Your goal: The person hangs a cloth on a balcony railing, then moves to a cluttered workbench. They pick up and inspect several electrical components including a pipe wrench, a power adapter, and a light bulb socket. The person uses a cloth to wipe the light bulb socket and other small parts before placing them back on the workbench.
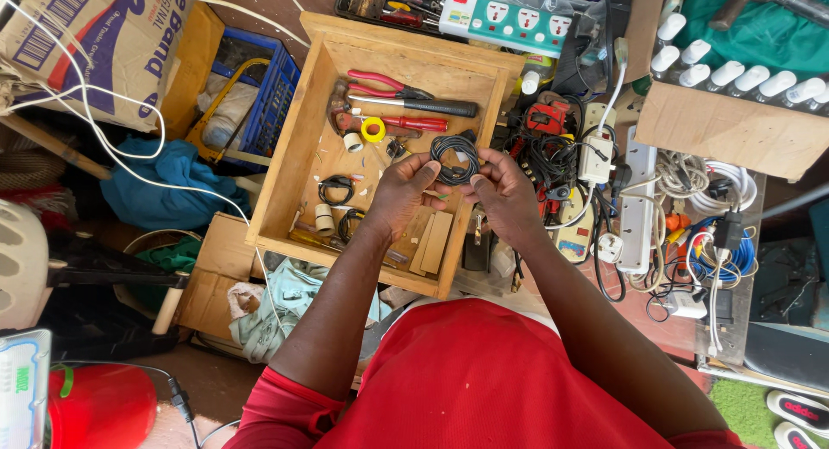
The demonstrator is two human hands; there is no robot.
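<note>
Both hands pinch a small coil of black cable above a wooden tray: left hand closed on its near-left edge, right hand on its right. The step appears to be handling the coil; any further move calls for steady two-handed tension. Red pliers and yellow tape lie beyond.

Your count at this bench: two hands, left hand and right hand, sharing one coil of black wire. You have one open wooden box holding one pair of red-handled pliers, one red-handled screwdriver, one roll of yellow tape and two flat wooden strips. You also have one blue crate, one green-and-white power strip, one white power strip and one red bucket.
</note>
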